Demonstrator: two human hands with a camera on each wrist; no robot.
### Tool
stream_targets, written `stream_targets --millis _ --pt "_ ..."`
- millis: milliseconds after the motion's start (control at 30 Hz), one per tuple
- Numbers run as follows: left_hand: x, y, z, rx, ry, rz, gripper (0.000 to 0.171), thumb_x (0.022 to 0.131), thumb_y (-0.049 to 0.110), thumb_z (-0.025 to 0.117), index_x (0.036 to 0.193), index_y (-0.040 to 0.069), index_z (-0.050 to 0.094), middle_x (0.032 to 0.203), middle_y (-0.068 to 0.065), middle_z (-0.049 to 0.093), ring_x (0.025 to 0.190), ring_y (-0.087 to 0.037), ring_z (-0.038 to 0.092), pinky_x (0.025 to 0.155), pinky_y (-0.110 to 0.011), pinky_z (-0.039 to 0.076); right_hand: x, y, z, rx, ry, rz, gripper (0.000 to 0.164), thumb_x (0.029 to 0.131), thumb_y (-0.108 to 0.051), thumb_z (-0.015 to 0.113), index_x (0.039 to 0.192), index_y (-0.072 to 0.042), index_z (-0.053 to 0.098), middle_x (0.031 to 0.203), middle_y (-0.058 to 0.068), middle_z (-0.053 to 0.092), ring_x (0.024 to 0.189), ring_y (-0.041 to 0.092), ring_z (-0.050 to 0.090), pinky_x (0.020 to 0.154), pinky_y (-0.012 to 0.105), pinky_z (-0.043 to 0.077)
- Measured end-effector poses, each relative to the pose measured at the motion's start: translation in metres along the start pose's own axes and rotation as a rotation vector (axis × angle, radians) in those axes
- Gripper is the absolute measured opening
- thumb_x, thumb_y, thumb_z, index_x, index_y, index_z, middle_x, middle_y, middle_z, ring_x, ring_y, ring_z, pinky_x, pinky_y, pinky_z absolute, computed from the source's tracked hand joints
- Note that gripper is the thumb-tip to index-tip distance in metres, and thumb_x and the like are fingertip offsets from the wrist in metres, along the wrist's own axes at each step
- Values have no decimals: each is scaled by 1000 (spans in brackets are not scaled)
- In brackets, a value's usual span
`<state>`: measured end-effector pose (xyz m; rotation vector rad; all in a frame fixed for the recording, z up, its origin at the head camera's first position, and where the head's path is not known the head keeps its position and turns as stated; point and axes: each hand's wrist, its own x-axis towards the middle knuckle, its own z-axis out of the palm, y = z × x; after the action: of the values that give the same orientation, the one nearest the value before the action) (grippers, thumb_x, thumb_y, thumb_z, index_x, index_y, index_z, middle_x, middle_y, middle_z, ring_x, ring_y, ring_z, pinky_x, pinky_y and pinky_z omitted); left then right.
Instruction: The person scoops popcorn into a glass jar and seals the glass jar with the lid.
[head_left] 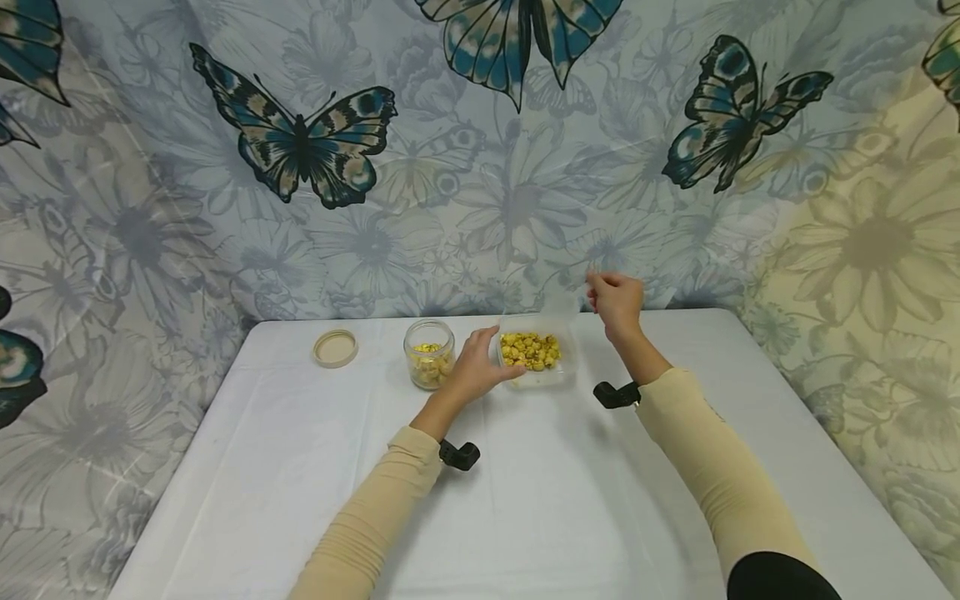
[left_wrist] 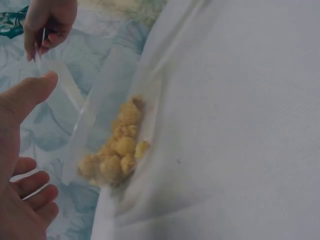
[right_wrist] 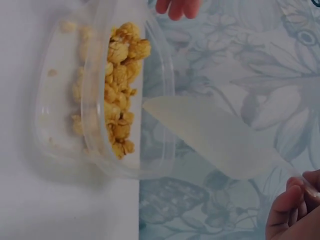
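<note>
The right hand (head_left: 618, 300) has its fingers curled and clamped on the handle end of a translucent scoop (right_wrist: 215, 135), above the far right side of a clear container (head_left: 543, 381). The scoop's broad blade extends from the fingers toward the container, with its tip near the far rim; the views do not establish whether tip and rim touch. The container sits upright near the far edge of the table (head_left: 300, 483) and contains a layer of yellow popcorn (head_left: 532, 350). The left hand (head_left: 476, 364) is positioned at the container's left side, thumb spread from the fingers and the fingers apart; contact with the container wall cannot be confirmed. A glass jar (head_left: 408, 336) stands upright and uncovered just to the left of the left hand, partly filled with similar popcorn. A round lid (head_left: 335, 348) with a beige rim lies flat on the table, farther left and apart from the jar. A white cloth covers the table. A butterfly-print backdrop (head_left: 517, 200) hangs behind the far edge. Both forearms carry beige sleeves (head_left: 360, 517), with a black device (head_left: 460, 455) at each wrist.
</note>
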<state>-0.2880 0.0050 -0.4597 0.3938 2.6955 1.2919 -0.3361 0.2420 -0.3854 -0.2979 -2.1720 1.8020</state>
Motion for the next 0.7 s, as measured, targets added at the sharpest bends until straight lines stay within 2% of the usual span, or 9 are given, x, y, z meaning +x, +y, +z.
stream_targets --millis 167,367,433,567,700 --pt "1 -8 8 4 -5 -17 94 80 49 76 154 15 28 155 -14 30 143 -35 33 113 -55 35 -2 4 0 -177 27 -117 31 96 -21 62 105 6 73 60 -8 58 54 10 57 49 18 44" --pt "2 -17 14 8 -15 -23 95 81 50 75 154 13 27 155 -17 30 143 -36 33 114 -54 35 -10 6 5 -383 37 -320 27 96 -18 61 95 5 76 76 21 70 52 7 50 51 24 41" --pt "2 -18 15 4 -20 -27 97 80 51 75 155 13 25 155 -17 30 143 -36 33 114 -54 34 -12 6 8 -420 18 -376 26 95 -15 61 94 6 75 79 25 70 52 11 52 53 27 43" --pt "4 -20 17 -15 -26 -36 99 80 51 75 156 16 22 156 -17 29 144 -36 32 114 -54 34 -15 8 13 -498 -37 -476 24 94 -12 61 92 7 75 77 25 71 59 29 62 58 40 51" --pt "6 -21 19 -31 -32 -34 99 81 50 75 157 17 20 156 -18 28 144 -37 32 114 -54 34 -15 9 15 -545 -88 -479 25 95 -13 61 96 7 75 84 26 71 70 36 66 66 48 54"
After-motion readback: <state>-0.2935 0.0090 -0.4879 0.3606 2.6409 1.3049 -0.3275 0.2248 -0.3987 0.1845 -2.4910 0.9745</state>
